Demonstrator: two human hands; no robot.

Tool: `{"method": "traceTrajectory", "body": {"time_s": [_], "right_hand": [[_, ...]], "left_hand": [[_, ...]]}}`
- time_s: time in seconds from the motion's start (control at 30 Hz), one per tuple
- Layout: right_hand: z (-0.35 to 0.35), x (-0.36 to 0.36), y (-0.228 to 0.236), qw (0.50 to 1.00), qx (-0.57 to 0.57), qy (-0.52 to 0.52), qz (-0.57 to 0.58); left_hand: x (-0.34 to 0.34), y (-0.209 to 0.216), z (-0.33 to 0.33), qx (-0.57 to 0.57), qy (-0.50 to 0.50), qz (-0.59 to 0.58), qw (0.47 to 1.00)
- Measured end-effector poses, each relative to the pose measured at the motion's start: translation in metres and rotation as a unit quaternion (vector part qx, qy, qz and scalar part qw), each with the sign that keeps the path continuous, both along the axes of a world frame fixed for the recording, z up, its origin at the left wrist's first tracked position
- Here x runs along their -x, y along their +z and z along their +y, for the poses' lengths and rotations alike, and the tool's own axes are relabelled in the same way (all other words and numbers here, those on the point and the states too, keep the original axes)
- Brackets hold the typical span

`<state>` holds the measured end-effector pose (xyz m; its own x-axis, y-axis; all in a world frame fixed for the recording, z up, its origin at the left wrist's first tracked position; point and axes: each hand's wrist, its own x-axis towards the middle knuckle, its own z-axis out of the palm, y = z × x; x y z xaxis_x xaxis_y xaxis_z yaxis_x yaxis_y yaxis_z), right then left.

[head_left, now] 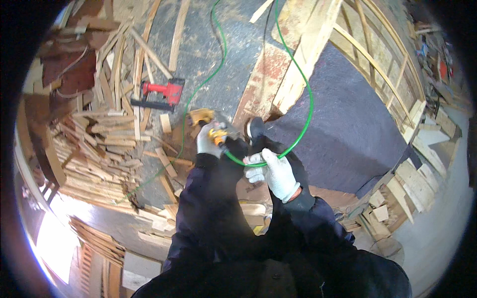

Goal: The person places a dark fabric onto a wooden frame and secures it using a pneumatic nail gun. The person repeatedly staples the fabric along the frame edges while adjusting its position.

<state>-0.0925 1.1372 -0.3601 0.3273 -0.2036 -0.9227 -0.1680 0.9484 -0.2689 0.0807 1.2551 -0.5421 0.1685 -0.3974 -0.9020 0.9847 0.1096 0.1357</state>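
Note:
My left hand point(205, 144), in a white glove, is closed on a yellow power tool, which looks like an air nailer point(218, 136). Its far end lies over the floor and is partly hidden. A green air hose point(311, 102) runs from the tool's near end to my right hand point(281, 175), also gloved in white. There the fingers close round the hose, which loops up to the right and away. Left of my left hand, a red and black nail gun point(164, 93) lies on the floor.
Wood offcuts point(107, 134) are heaped at the left, with more scraps point(412, 184) at the right. A dark padded sheet point(343, 124) spreads beside a wooden frame point(377, 59). A long board point(310, 54) lies ahead of my feet. The hose also trails across the floor.

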Motion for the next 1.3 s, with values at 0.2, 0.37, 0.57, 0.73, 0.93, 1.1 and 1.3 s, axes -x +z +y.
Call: {"method": "traceTrajectory", "body": {"time_s": [0.2, 0.37, 0.57, 0.73, 0.93, 1.1, 1.3], "right_hand": [[-0.068, 0.018, -0.023, 0.888, 0.331, 0.277, 0.16], [-0.12, -0.03, -0.036, 0.86, 0.41, 0.265, 0.151], [-0.218, -0.018, -0.041, 0.902, 0.346, 0.208, 0.155], [-0.292, 0.019, -0.065, 0.953, 0.277, 0.04, 0.119], [-0.311, 0.082, -0.102, 0.93, 0.035, -0.356, 0.082], [-0.313, 0.122, -0.135, 0.856, 0.006, -0.513, 0.067], [-0.292, 0.128, -0.132, 0.801, 0.011, -0.581, 0.144]], "left_hand": [[-0.072, 0.063, -0.066, -0.131, -0.187, -0.332, 0.915], [-0.086, 0.108, -0.166, -0.16, -0.366, -0.453, 0.797], [-0.03, 0.126, -0.31, -0.145, -0.643, -0.51, 0.552], [0.056, 0.116, -0.386, 0.03, -0.684, -0.565, 0.461], [0.125, 0.104, -0.434, 0.186, -0.72, -0.573, 0.344], [0.143, 0.073, -0.466, 0.216, -0.73, -0.358, 0.541], [0.147, -0.09, -0.532, 0.078, -0.771, -0.37, 0.513]]}}
